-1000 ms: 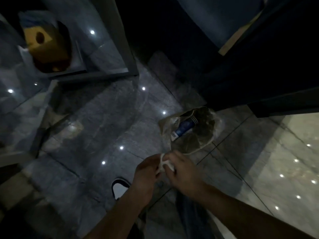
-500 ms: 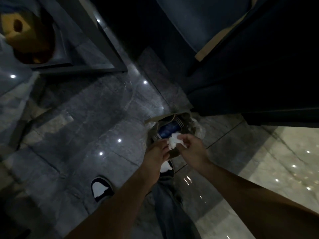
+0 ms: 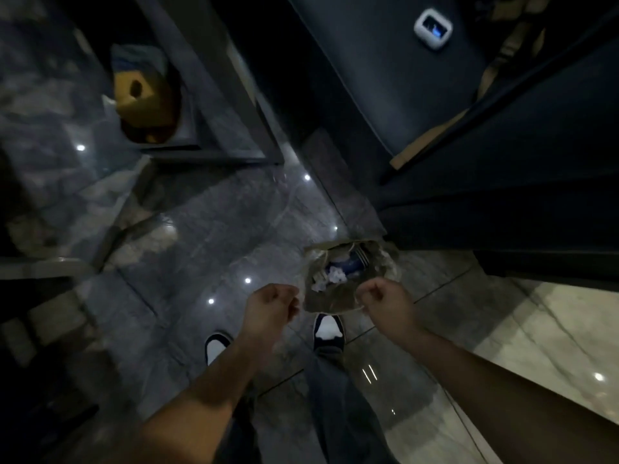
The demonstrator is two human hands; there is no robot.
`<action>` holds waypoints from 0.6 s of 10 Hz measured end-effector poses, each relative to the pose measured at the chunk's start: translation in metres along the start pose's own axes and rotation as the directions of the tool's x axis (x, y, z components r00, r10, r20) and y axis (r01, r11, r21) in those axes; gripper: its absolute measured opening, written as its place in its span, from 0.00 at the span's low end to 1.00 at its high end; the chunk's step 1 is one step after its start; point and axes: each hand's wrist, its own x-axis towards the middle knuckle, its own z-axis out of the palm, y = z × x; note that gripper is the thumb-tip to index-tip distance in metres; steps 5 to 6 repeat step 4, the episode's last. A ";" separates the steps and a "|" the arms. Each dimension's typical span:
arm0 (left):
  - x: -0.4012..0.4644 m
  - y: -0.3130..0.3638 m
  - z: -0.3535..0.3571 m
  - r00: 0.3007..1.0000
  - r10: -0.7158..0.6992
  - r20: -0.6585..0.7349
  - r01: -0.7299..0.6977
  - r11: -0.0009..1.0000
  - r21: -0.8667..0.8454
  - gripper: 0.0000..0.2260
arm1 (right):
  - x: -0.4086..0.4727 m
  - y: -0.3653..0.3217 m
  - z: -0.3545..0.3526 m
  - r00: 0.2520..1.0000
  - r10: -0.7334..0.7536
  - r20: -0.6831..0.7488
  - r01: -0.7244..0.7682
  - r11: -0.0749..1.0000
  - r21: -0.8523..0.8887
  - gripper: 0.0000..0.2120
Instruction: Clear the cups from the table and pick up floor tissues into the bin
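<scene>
With the crumpled tissues [image 3: 330, 277] already lying inside the paper bag bin [image 3: 335, 301], the next sweep should check the floor near it for strays. Left hand [image 3: 273, 304] and right hand [image 3: 382, 299] hover on either side of the bin, both loosely curled and seemingly empty (dim light, so uncertain). A blue-labelled item [image 3: 348, 262] sits beside the tissues.

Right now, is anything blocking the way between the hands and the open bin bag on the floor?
Nothing visible does. The left hand and right hand sit at either side of the bin bag, whose mouth gapes open. White tissue already lies inside beside a blue item.
</scene>
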 end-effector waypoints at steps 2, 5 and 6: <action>-0.061 0.063 -0.086 0.954 0.296 -0.043 -0.281 0.937 0.206 0.12 | -0.042 -0.110 -0.019 0.980 -0.178 0.093 0.186 0.978 -0.090 0.23; -0.133 0.162 -0.180 0.822 0.560 -0.103 -0.499 0.796 0.342 0.22 | -0.080 -0.253 -0.022 0.919 -0.358 0.165 0.383 0.910 -0.162 0.26; -0.133 0.162 -0.180 0.822 0.560 -0.103 -0.499 0.796 0.342 0.22 | -0.080 -0.253 -0.022 0.919 -0.358 0.165 0.383 0.910 -0.162 0.26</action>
